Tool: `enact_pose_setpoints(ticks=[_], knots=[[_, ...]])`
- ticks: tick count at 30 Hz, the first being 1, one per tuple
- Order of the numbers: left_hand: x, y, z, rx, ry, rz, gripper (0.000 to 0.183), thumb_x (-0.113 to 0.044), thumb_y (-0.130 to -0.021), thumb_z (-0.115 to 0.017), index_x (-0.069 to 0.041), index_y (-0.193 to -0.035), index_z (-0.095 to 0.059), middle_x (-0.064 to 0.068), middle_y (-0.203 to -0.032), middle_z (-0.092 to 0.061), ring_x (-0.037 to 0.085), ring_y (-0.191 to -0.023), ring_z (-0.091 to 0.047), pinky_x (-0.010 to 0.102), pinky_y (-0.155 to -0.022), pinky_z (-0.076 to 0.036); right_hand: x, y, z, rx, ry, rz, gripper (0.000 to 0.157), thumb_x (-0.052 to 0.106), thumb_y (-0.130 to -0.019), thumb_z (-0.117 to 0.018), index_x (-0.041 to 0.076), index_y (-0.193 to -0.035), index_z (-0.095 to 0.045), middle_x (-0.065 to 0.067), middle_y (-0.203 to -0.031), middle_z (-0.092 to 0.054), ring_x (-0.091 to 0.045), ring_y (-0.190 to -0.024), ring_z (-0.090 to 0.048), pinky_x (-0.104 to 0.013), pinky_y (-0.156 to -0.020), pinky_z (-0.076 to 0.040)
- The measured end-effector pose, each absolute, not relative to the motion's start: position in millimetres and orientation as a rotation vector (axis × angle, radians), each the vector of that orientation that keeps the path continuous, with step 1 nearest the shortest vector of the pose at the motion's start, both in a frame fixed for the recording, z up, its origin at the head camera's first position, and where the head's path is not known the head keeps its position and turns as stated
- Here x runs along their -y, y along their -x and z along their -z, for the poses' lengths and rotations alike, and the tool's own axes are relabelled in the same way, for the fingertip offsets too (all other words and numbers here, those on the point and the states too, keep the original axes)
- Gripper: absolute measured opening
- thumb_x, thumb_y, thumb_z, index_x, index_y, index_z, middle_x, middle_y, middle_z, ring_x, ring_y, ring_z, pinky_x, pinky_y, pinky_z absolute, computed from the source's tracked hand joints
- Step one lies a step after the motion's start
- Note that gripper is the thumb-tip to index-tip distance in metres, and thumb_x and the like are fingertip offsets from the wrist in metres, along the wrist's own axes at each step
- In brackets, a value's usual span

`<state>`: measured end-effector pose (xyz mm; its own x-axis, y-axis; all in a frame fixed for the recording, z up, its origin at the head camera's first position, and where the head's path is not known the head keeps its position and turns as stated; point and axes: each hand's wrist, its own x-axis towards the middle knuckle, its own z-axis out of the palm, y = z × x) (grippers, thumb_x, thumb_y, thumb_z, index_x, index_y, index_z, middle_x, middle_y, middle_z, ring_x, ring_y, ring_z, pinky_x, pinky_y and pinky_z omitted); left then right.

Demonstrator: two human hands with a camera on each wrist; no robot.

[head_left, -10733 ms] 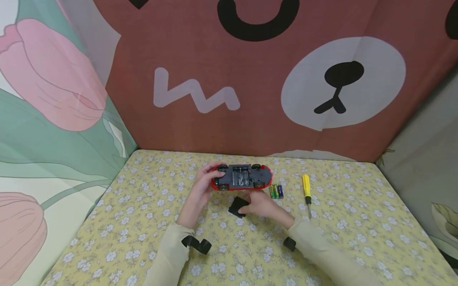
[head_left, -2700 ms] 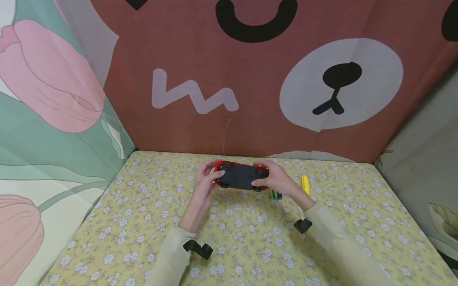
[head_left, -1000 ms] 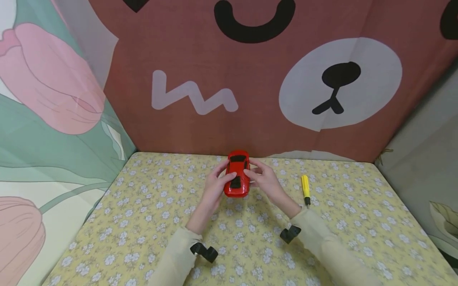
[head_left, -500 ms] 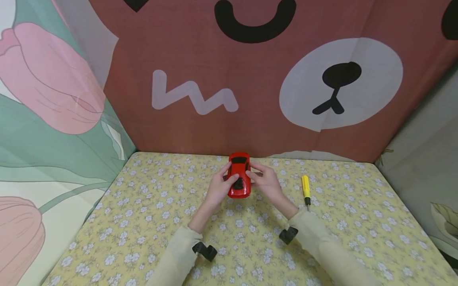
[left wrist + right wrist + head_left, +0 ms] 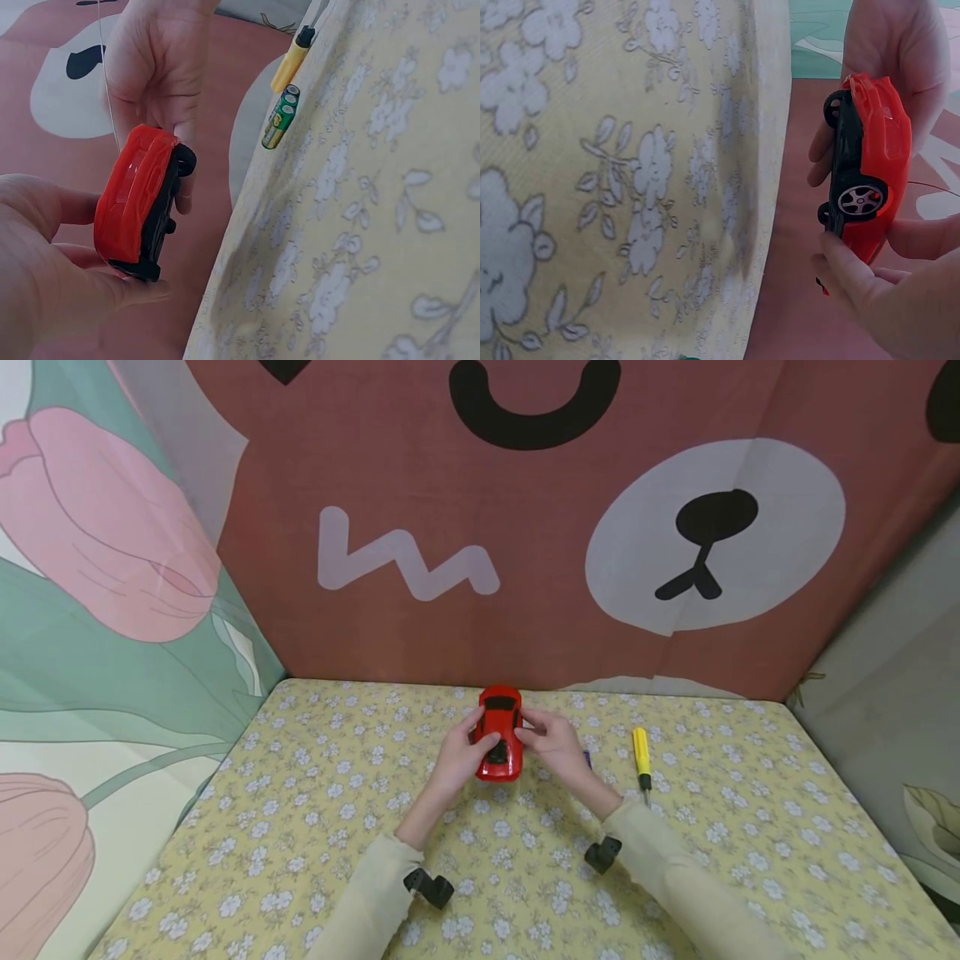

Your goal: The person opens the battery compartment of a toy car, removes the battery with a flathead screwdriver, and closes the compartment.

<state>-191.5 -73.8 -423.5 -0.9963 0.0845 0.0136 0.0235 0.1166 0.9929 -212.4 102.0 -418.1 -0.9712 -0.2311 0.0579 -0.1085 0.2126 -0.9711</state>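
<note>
Nearest the front edge of the table, only flowered cloth and the two sleeved forearms are to be seen, so plenty of free surface is offered there. A little farther in, the toy car is held above the middle of the table, wheels down and roof up, lifted clear of the cloth as the wrist views show. The left hand is wrapped round the car's left flank with the thumb laid over the roof; the right hand is closed on the opposite flank, fingertips pinching the body just behind a wheel. The underside appears dark and closed in the right wrist view, so the car is judged to be in one piece and the handling nearly done; setting it down on the cloth is what seems left. Just right of the right hand, batteries are lying loose on the cloth, mostly hidden from the head camera, and beyond them a yellow screwdriver is lying well apart from the car. A thin wire is seen rising from the car. Farther still, the rear edge is met closely by the bear-print backdrop, so little room is left behind the car, while both side edges are kept well away.
</note>
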Motion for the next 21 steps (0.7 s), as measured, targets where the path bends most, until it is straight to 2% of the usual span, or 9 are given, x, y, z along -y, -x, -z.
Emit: enact_pose_setpoints(ticks=[8, 15, 18, 21], knots=[[74, 194, 432, -2.339, -0.1, -2.008, 0.059, -0.01, -0.103, -0.062, 0.003, -0.156, -0.04, 0.025, -0.157, -0.043, 0.039, -0.135, -0.053, 0.049, -0.108, -0.047, -100, 212, 424, -2.409, 0.318, 1.816, 0.047, -0.002, -0.103, -0.059, -0.014, -0.147, -0.047, -0.035, -0.141, -0.054, -0.044, -0.118, -0.065, -0.051, -0.094, -0.056], [73, 195, 438, -2.379, -0.093, -1.964, 0.059, -0.008, -0.103, -0.062, 0.005, -0.156, -0.04, 0.027, -0.153, -0.047, 0.039, -0.134, -0.054, 0.048, -0.108, -0.046, -99, 215, 432, -2.389, 0.314, 1.824, 0.045, -0.006, -0.102, -0.056, -0.016, -0.145, -0.046, -0.037, -0.139, -0.054, -0.046, -0.119, -0.063, -0.041, -0.091, -0.058], [73, 196, 441, -2.377, -0.085, -1.954, 0.059, -0.009, -0.103, -0.063, 0.005, -0.156, -0.04, 0.028, -0.151, -0.049, 0.038, -0.132, -0.056, 0.048, -0.108, -0.047, -97, 215, 435, -2.411, 0.29, 1.804, 0.046, -0.006, -0.102, -0.056, -0.016, -0.146, -0.046, -0.036, -0.141, -0.052, -0.045, -0.121, -0.062, -0.042, -0.094, -0.057], [73, 196, 444, -2.379, -0.082, -1.946, 0.059, -0.008, -0.103, -0.062, 0.005, -0.156, -0.04, 0.028, -0.151, -0.049, 0.038, -0.133, -0.054, 0.048, -0.109, -0.046, -97, 214, 436, -2.421, 0.27, 1.774, 0.051, -0.005, -0.103, -0.055, -0.016, -0.15, -0.039, -0.035, -0.146, -0.048, -0.045, -0.127, -0.057, -0.044, -0.097, -0.055]])
